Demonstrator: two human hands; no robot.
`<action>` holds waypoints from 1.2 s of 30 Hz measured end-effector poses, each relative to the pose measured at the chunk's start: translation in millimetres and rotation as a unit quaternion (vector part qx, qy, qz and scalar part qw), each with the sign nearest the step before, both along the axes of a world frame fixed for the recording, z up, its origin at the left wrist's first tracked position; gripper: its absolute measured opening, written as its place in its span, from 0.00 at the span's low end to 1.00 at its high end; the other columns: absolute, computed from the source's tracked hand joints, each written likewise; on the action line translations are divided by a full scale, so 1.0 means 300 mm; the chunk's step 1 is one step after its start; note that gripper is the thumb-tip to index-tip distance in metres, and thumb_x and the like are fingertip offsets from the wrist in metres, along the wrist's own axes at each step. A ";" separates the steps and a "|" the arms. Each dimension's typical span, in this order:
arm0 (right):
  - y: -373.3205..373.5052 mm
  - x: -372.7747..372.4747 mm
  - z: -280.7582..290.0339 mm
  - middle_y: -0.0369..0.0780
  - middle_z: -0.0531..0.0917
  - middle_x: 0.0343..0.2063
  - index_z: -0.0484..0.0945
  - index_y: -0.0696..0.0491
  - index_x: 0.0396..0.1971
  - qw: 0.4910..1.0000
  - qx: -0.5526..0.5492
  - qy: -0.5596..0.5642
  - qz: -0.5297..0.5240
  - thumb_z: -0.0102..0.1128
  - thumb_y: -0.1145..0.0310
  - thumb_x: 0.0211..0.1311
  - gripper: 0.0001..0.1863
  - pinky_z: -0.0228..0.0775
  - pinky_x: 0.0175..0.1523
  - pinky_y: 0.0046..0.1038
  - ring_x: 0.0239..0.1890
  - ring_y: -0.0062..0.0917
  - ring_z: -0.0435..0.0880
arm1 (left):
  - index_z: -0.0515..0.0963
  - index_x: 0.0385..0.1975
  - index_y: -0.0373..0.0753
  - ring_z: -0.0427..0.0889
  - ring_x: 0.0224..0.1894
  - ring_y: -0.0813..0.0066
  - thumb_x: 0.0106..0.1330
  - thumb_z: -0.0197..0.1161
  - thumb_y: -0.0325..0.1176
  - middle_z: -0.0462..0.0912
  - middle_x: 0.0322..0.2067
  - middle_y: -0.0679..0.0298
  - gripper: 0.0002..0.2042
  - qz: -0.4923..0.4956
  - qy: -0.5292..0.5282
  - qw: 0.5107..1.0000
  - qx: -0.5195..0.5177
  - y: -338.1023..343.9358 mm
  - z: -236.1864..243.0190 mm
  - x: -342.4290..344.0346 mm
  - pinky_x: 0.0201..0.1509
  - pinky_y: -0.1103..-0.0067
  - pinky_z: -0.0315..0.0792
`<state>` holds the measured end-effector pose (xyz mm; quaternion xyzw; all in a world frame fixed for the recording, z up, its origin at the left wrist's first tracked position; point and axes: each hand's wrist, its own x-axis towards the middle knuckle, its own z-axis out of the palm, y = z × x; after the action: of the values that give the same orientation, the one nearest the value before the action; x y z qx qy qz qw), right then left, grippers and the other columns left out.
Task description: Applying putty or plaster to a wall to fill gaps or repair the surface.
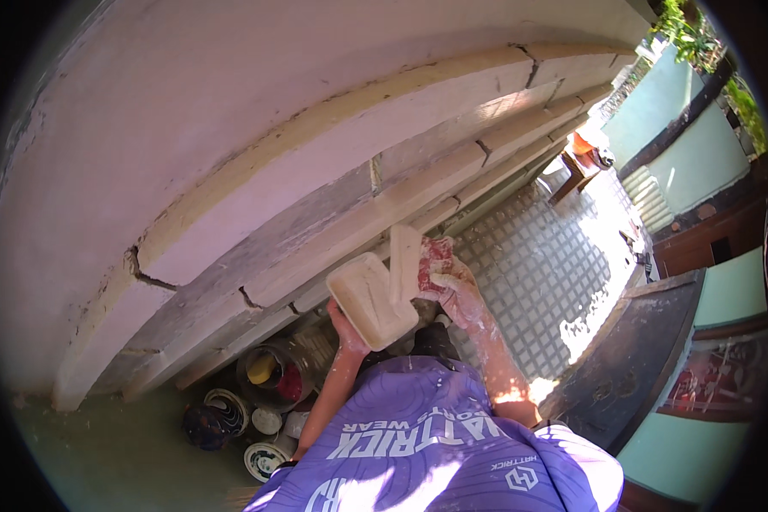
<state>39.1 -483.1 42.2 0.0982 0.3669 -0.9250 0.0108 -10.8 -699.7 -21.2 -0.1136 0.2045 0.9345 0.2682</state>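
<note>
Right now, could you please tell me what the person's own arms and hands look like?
The left hand and right hand are ungloved. The right hand and right forearm are smeared with a whitish residue; the left forearm is bare too. Above them is a purple shirt with white printing.

White block lettering [418, 431] and a small hexagonal emblem [521, 479] on the purple shirt [401, 384].

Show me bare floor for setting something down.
The pale checked floor looks open between the pale stepped ledges and dark flat panel, right of the powder-smeared right hand. It's crowded left of the left forearm: round greyish bucket, white-rimmed round tub.
</note>
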 end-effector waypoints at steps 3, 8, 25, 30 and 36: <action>0.116 -0.031 -0.032 0.43 0.78 0.55 0.67 0.59 0.61 0.995 0.010 0.035 -0.095 0.51 0.84 0.62 0.25 0.77 0.60 0.42 0.57 0.35 0.79 | 0.67 0.65 0.44 0.76 0.60 0.58 0.68 0.39 0.59 0.76 0.59 0.60 0.33 0.019 0.020 0.999 -0.027 -0.067 -0.039 0.013 0.66 0.61 0.69; 0.251 -0.200 0.122 0.45 0.77 0.56 0.66 0.60 0.63 0.894 0.246 0.100 -0.361 0.43 0.88 0.61 0.28 0.75 0.62 0.35 0.59 0.31 0.77 | 0.68 0.64 0.44 0.77 0.60 0.58 0.68 0.39 0.59 0.76 0.59 0.61 0.32 0.027 0.004 0.999 -0.020 -0.085 0.000 0.034 0.65 0.60 0.70; -0.010 -0.330 0.091 0.40 0.72 0.66 0.62 0.53 0.70 0.794 0.519 0.090 -0.304 0.39 0.95 0.41 0.48 0.69 0.43 0.14 0.42 0.19 0.79 | 0.68 0.65 0.44 0.75 0.61 0.57 0.67 0.40 0.60 0.75 0.60 0.61 0.33 0.000 0.004 0.999 -0.044 -0.075 -0.019 0.058 0.66 0.60 0.69; 0.118 -0.546 0.098 0.46 0.68 0.68 0.60 0.48 0.72 0.774 0.485 0.099 -0.395 0.41 0.93 0.41 0.50 0.68 0.60 0.19 0.68 0.30 0.69 | 0.68 0.64 0.44 0.75 0.61 0.57 0.67 0.41 0.59 0.75 0.60 0.61 0.33 -0.013 -0.001 0.999 -0.045 -0.061 0.000 0.066 0.66 0.60 0.69; -0.117 -0.429 -0.002 0.54 0.69 0.64 0.62 0.49 0.71 0.755 0.560 0.210 -0.270 0.39 0.92 0.41 0.49 0.65 0.64 0.24 0.68 0.45 0.67 | 0.68 0.64 0.45 0.75 0.61 0.57 0.67 0.40 0.60 0.75 0.60 0.61 0.32 -0.006 0.005 0.998 -0.064 -0.095 -0.032 0.069 0.66 0.60 0.69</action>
<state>-89.7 -518.1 41.6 -0.0149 0.7704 -0.5162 -0.3739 9.8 -728.2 -31.0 -0.1242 0.2659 0.9185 0.2650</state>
